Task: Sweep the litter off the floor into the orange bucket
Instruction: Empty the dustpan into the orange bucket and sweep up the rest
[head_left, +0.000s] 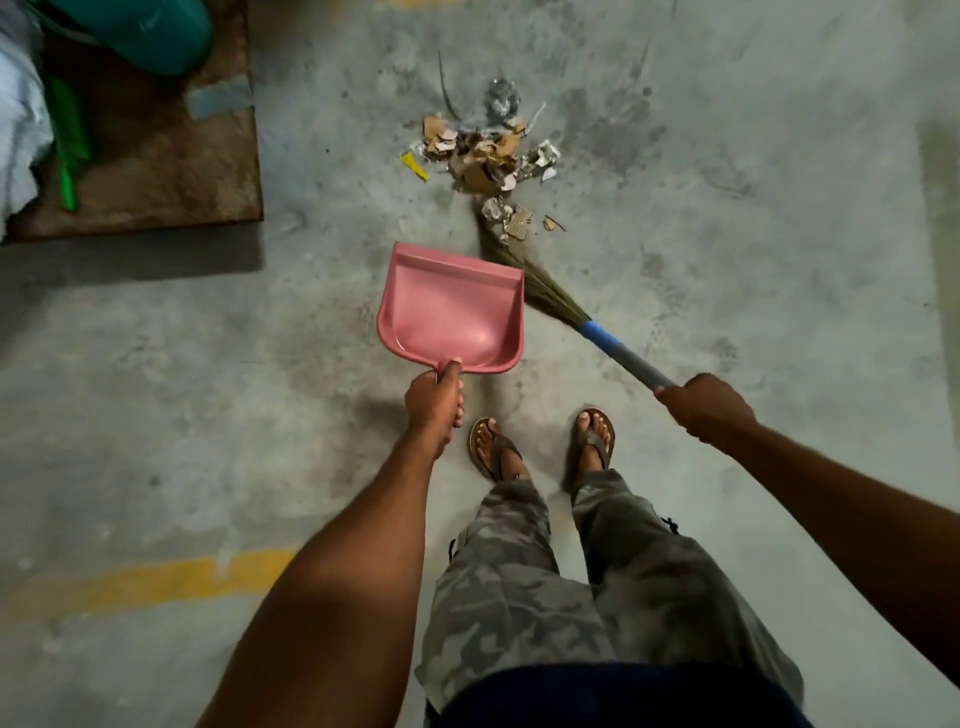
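Note:
A heap of litter (485, 156), torn cardboard, foil and paper scraps, lies on the grey concrete floor ahead of me. A few more scraps (511, 221) sit just in front of the heap, against the broom's bristle tips. My left hand (435, 402) grips the handle of an empty pink dustpan (452, 312), held low with its mouth facing the litter. My right hand (701, 402) holds the grey and blue handle of a grass broom (550, 293), whose bristles reach to the near edge of the litter. No orange bucket is in view.
A brown board (171, 166) lies at the upper left, with a teal container (156, 31), a green object (70, 140) and white sacking (18, 119) on or beside it. My sandalled feet (545, 441) stand behind the dustpan. A yellow floor stripe (156, 582) runs at lower left.

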